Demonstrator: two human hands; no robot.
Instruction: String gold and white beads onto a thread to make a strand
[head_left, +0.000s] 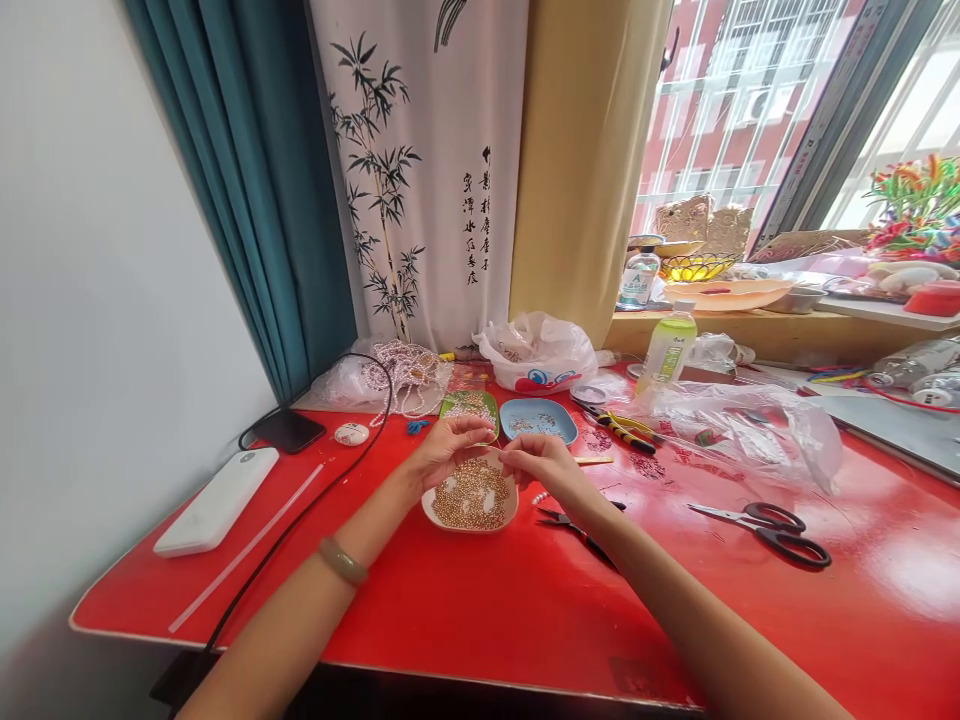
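Note:
My left hand [448, 447] is closed in a pinch above a pale dish [429, 512] of small gold beads [469, 508]. Facing it, my right hand [546, 465] pinches over the dish's right side. A thin strand [491, 446], thread or wire, runs between the fingertips of both hands; its exact kind is too fine to make out. Just beyond stand a green tray [491, 402] with small beads and a blue tray [568, 430] with a few scattered pieces. Black-handled cutters [577, 530] lie below my right hand.
Scissors [772, 530] and yellow-black pliers [626, 430] lie on the red table [420, 620], right. A drink bottle [667, 350] stands behind plastic bags [750, 420]. Pink bead strings [405, 370] are at the back left. A black cable [315, 500] crosses near a white power bank [217, 500] and phone [289, 430].

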